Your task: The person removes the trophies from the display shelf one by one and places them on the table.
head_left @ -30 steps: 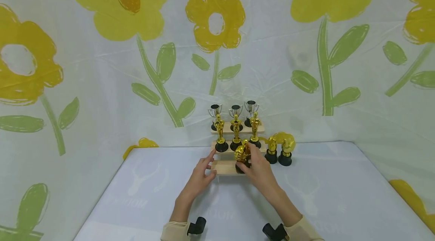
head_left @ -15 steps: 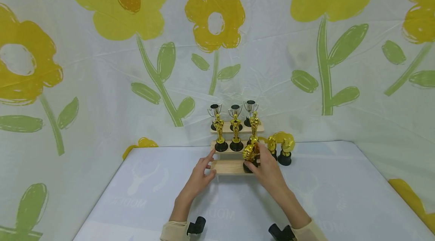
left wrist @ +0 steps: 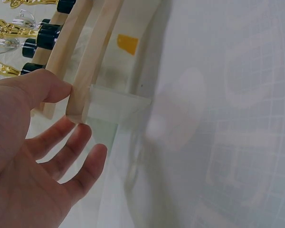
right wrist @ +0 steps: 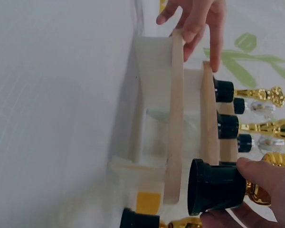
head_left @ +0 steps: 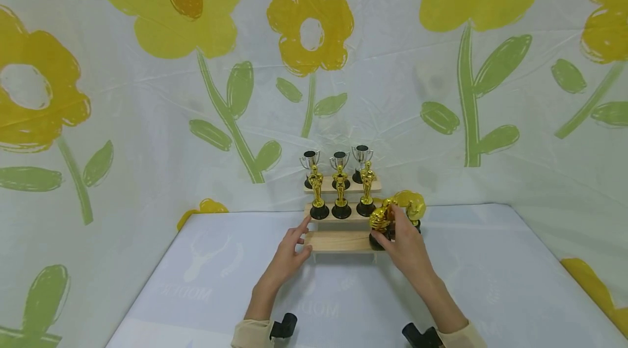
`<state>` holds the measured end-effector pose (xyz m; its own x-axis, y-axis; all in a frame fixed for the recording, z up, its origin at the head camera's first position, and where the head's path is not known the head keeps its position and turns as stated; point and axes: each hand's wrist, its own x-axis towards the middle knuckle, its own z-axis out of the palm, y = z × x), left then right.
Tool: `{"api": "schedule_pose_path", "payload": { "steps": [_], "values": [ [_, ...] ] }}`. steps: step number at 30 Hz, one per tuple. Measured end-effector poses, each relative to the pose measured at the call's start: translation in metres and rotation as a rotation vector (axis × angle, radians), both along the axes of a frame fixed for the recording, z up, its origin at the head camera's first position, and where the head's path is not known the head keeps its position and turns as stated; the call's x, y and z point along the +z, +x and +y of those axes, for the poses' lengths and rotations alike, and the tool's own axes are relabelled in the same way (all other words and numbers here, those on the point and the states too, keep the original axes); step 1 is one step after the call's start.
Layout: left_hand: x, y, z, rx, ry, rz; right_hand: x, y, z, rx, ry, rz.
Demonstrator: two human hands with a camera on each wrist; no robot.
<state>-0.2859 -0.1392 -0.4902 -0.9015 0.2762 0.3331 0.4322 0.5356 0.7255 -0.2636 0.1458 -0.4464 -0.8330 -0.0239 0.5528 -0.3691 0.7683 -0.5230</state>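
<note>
My right hand [head_left: 408, 244] pinches a gold fist-shaped trophy [head_left: 380, 220] with a black base by the right end of the bottom tier of a three-tier wooden display shelf [head_left: 338, 241]. In the right wrist view, the trophy's black base [right wrist: 216, 187] is tilted beside the board's end, apart from it. My left hand [head_left: 287, 261] rests at the shelf's left end, its index fingertip near the middle tier. The left wrist view shows the left thumb [left wrist: 52, 88] touching the bottom board [left wrist: 92, 61], with the other fingers loosely bent around its end.
Gold figure trophies [head_left: 340, 195] stand on the middle tier and silver cups [head_left: 340, 161] on the top one. To the right, another gold trophy [head_left: 415, 210] stands on the white table [head_left: 221, 282], partly behind my right hand. A flowered cloth [head_left: 382, 91] hangs behind.
My right hand has carried the gold fist trophy rightward along the bottom tier to its right end, now covering one of the trophies on the table. The left hand has stayed in place.
</note>
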Motion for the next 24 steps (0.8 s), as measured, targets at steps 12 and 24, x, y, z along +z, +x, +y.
{"api": "schedule_pose_path", "payload": {
  "steps": [12, 24],
  "values": [
    [0.004, 0.002, 0.001, -0.007, 0.0, -0.006, 0.001, -0.001, 0.034, -0.076, -0.001, -0.005],
    [0.003, 0.001, 0.0, -0.013, 0.013, -0.017, -0.01, -0.004, 0.064, -0.096, -0.024, -0.023]
  ]
}}
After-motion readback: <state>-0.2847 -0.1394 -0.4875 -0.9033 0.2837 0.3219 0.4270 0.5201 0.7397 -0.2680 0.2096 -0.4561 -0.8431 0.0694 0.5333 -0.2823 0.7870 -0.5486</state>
